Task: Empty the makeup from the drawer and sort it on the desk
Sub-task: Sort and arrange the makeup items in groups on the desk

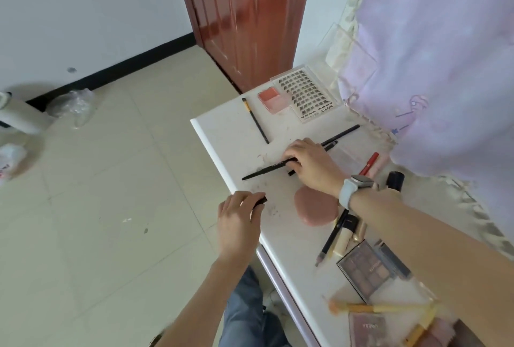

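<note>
On the white desk (pixel 222 140) my right hand (pixel 311 165) pinches a thin black makeup pencil (pixel 262 171) that lies slanted on the top. My left hand (pixel 239 221), at the desk's front edge, grips a short black stick-shaped item (pixel 261 201) whose end pokes out past the fingers. Two more black pencils (pixel 340 135) lie behind my right hand. A pink heart-shaped compact (pixel 315 209) sits under my right wrist. A black-and-gold brush (pixel 256 119), a pink blush palette (pixel 272 99) and a lash card (pixel 306 93) lie at the far end. No drawer is in view.
Near me lie an eyeshadow palette (pixel 367 271), a cream tube (pixel 343 238), a dark pencil (pixel 332 238), a red lipstick (pixel 370 164), a black cap (pixel 395 181) and yellow brushes (pixel 375 307). A lilac curtain (pixel 445 68) hangs on the right. Tiled floor and a brown door (pixel 244 12) lie to the left.
</note>
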Demonstrator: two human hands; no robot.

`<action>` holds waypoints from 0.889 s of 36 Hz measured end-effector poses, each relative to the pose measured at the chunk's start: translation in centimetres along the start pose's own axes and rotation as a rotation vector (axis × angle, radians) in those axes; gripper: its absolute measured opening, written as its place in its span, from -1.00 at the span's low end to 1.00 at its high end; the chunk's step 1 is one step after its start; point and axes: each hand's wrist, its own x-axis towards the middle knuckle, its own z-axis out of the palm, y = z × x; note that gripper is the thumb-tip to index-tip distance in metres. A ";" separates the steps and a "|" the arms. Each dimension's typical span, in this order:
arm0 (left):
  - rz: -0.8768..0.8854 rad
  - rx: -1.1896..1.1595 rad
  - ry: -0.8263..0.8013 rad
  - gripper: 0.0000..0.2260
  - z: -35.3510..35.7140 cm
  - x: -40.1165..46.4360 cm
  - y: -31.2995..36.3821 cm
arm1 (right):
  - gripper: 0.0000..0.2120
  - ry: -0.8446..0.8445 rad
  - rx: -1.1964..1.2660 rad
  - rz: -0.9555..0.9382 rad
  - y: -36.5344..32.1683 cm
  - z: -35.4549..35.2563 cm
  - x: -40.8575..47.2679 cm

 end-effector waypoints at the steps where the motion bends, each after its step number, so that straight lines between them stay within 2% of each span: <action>1: 0.041 0.045 0.034 -0.88 0.5 0.4 -0.2 | -0.85 -0.008 -0.027 -0.013 0.1 0.2 0.2; 5: 0.136 0.164 0.128 -0.97 2.3 2.5 -0.7 | -0.83 -0.003 -0.059 -0.024 0.4 0.4 0.9; 9: 0.178 0.243 0.178 -0.95 3.9 3.8 -0.8 | -0.74 -0.025 -0.058 -0.046 0.8 0.3 1.1; 13: 0.128 0.235 0.219 -0.95 4.3 4.3 -0.4 | -0.76 0.118 -0.016 -0.036 2.2 -1.3 0.7; 16: 0.122 0.223 0.234 -0.89 4.7 4.7 -0.5 | -0.80 0.173 -0.104 0.046 4.7 -3.6 0.9; 22: 0.150 0.293 0.154 -0.71 5.2 5.5 -0.9 | -0.77 -0.121 -0.370 -0.004 8.1 -6.2 1.4; 32: 0.184 0.225 0.145 -0.84 4.9 5.8 -1.1 | -0.85 -0.288 -0.700 -0.243 7.9 -6.3 2.9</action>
